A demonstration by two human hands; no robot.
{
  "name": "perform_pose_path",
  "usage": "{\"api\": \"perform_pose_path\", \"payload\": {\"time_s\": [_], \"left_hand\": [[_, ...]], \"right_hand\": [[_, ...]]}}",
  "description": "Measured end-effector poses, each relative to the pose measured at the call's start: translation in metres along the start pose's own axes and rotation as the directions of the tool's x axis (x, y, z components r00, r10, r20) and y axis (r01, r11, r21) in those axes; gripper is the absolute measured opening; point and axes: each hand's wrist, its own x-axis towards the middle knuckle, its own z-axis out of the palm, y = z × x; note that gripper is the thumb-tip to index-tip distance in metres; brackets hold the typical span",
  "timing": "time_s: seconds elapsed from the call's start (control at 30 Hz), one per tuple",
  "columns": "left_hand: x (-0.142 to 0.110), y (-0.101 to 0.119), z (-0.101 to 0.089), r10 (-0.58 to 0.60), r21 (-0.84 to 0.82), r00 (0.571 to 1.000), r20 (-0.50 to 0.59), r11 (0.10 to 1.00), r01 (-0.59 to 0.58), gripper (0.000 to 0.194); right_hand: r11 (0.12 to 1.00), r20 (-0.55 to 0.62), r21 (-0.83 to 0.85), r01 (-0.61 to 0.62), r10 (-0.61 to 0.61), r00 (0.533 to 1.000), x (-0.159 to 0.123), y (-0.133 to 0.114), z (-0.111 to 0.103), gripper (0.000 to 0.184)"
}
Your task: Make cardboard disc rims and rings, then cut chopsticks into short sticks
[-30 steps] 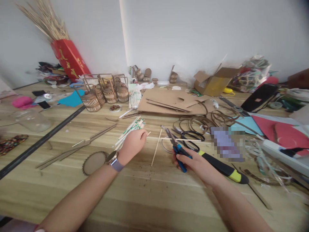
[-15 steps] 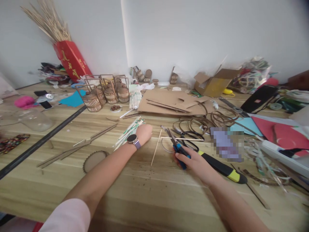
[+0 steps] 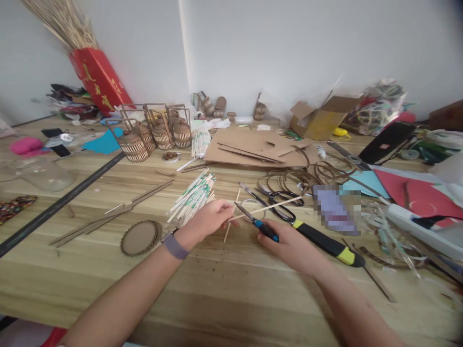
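Note:
My left hand pinches the near end of a thin pale wooden chopstick, which slants up to the right above the table. In my right hand is a pair of blue-and-black-handled pliers, its pointed jaws close to my left fingertips and beside the held stick. A second chopstick lies on the table, partly hidden behind the left hand. Just beyond that hand rests a pile of paper-wrapped chopsticks with green print. A round cardboard piece with a braided rim lies left of my wrist.
Black-handled scissors, a black-and-yellow-handled tool and coiled brown strips lie to the right. Cardboard sheets and small lidded baskets stand farther back. Long brown strips lie at left.
My left hand has come nearer from the chopstick pile and taken hold of the chopstick, lifting and tilting it. The pliers have turned toward the left hand, their jaws nearer to it.

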Motion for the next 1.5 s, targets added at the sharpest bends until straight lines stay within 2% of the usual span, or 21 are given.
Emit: {"api": "perform_pose_path", "payload": {"time_s": [0.2, 0.37, 0.5, 0.6, 0.67, 0.7, 0.77, 0.87, 0.93, 1.07, 1.3, 1.4, 1.5], "left_hand": [[-0.009, -0.005, 0.016, -0.062, -0.276, 0.993, 0.103, 0.957, 0.088, 0.026], [-0.012, -0.008, 0.020, -0.042, -0.372, 0.979, 0.200, 0.921, 0.115, 0.034], [-0.014, -0.010, 0.020, -0.090, -0.479, 0.973, 0.211, 0.858, 0.184, 0.042], [-0.013, -0.013, 0.014, -0.103, -0.529, 0.976, 0.192, 0.827, 0.191, 0.040], [-0.011, -0.015, 0.009, -0.112, -0.556, 0.986, 0.125, 0.815, 0.163, 0.036], [-0.010, -0.016, 0.007, -0.123, -0.572, 0.989, 0.086, 0.806, 0.150, 0.034], [-0.010, -0.017, 0.006, -0.154, -0.605, 0.987, 0.039, 0.783, 0.146, 0.030], [-0.013, -0.015, 0.014, -0.173, -0.633, 0.983, 0.054, 0.756, 0.168, 0.030], [-0.016, -0.012, 0.023, -0.181, -0.637, 0.980, 0.080, 0.747, 0.190, 0.031], [-0.022, -0.010, 0.038, -0.151, -0.640, 0.982, 0.118, 0.744, 0.191, 0.035], [-0.024, -0.011, 0.046, -0.146, -0.675, 0.979, 0.144, 0.709, 0.205, 0.043], [-0.025, -0.009, 0.045, -0.115, -0.689, 0.984, 0.136, 0.703, 0.177, 0.044], [-0.030, -0.005, 0.033, -0.086, -0.641, 0.992, 0.088, 0.758, 0.122, 0.041]], "right_hand": [[0.999, 0.008, -0.016, 0.041, -0.041, 0.999, -0.003, -0.008, 0.005, 0.016], [0.997, 0.020, 0.045, 0.058, -0.059, 0.998, -0.005, -0.010, 0.011, 0.019], [0.989, -0.011, 0.144, 0.041, -0.040, 0.999, -0.004, -0.008, 0.009, 0.032], [0.983, 0.078, 0.180, 0.020, -0.035, 0.996, -0.003, -0.005, 0.002, 0.032], [0.980, 0.122, 0.200, 0.003, -0.028, 0.992, -0.002, -0.003, -0.002, 0.031], [0.979, 0.110, 0.204, -0.006, -0.016, 0.994, -0.001, -0.003, -0.002, 0.031], [0.982, 0.002, 0.188, -0.026, 0.026, 1.000, -0.001, -0.003, 0.001, 0.033], [0.986, -0.205, 0.164, -0.029, 0.062, 0.977, -0.002, -0.006, 0.015, 0.045], [0.987, -0.275, 0.158, -0.003, 0.047, 0.960, -0.003, -0.009, 0.025, 0.052], [0.989, -0.304, 0.142, 0.040, 0.005, 0.953, -0.005, -0.011, 0.039, 0.054], [0.993, -0.314, 0.097, 0.067, -0.033, 0.949, -0.005, -0.010, 0.042, 0.050], [0.990, -0.286, 0.127, 0.059, -0.021, 0.958, -0.006, -0.013, 0.039, 0.050], [0.975, -0.184, 0.220, 0.040, 0.001, 0.983, -0.012, -0.020, 0.027, 0.049]]}}
